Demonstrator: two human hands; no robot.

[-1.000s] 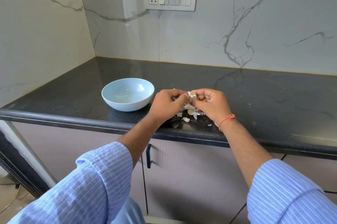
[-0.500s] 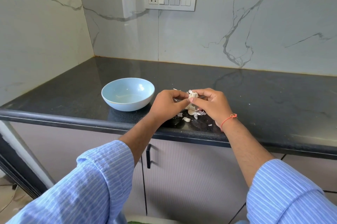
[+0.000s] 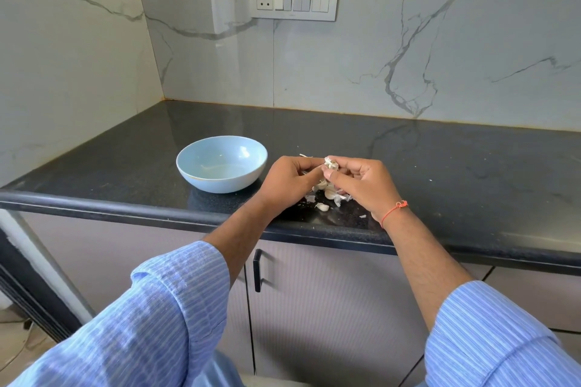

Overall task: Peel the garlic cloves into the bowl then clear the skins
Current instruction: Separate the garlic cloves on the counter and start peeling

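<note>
On the black desk [image 3: 408,166] stood a pale blue bowl [image 3: 221,164], with no clove visible inside. Just right of it, the left hand [image 3: 290,182] and right hand [image 3: 361,185] met, their fingers pinching one garlic clove [image 3: 330,164] above a scatter of cloves and skins [image 3: 327,194]. Peeling well probably meant working at the tip. The clove looked whitish and papery.
</note>
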